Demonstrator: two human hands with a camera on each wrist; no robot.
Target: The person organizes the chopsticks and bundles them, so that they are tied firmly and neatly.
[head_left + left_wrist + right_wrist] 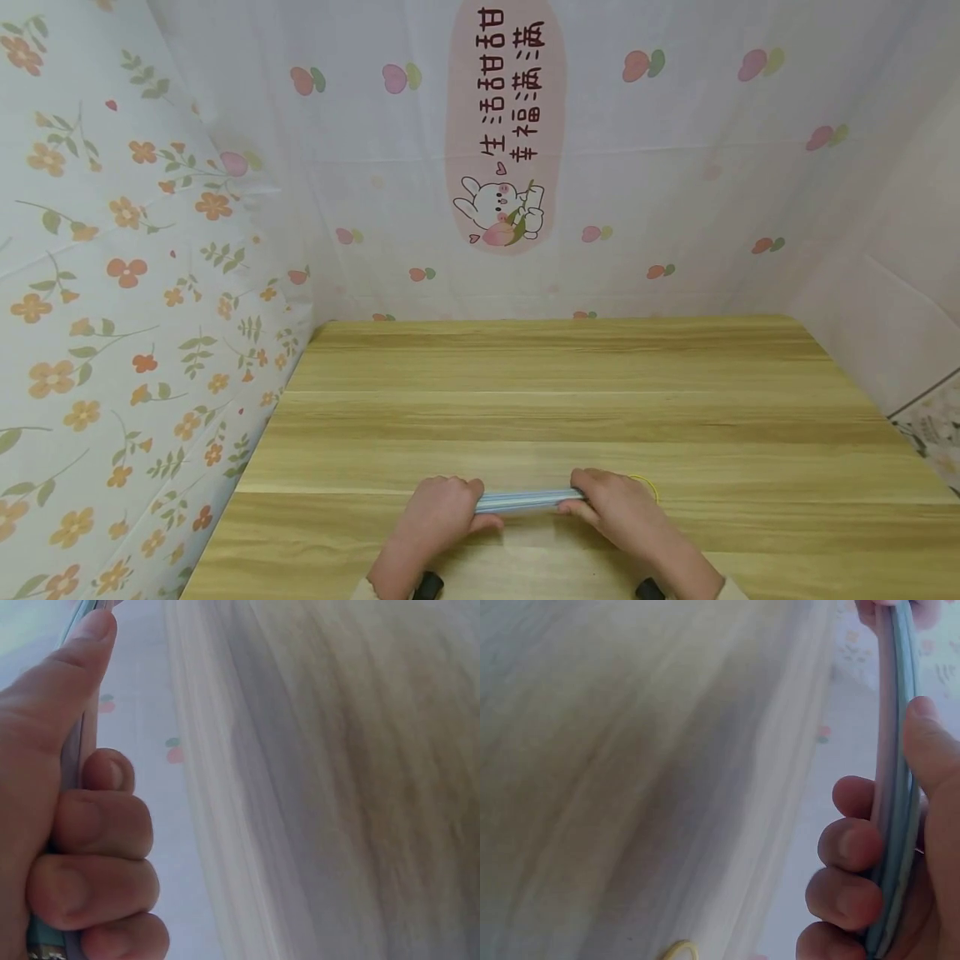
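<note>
A bundle of slim pastel pencils (528,501), in blue, pink and pale green, is held level between both hands over the near part of the table. My left hand (442,512) grips its left end; in the left wrist view a metal ferrule shows at the bottom of the pencils (46,950). Around the right end curl the fingers of my right hand (618,508), its thumb lying along the pencils (897,765) in the right wrist view. A thin yellow rubber band (656,488) lies on the table just beyond the right hand.
The wood-grain table (540,400) is bordered by a flowered cloth (127,275) on the left and a printed cloth (360,167) at the back. A pale panel (892,250) stands on the right. Black wrist straps (428,586) show at the bottom edge.
</note>
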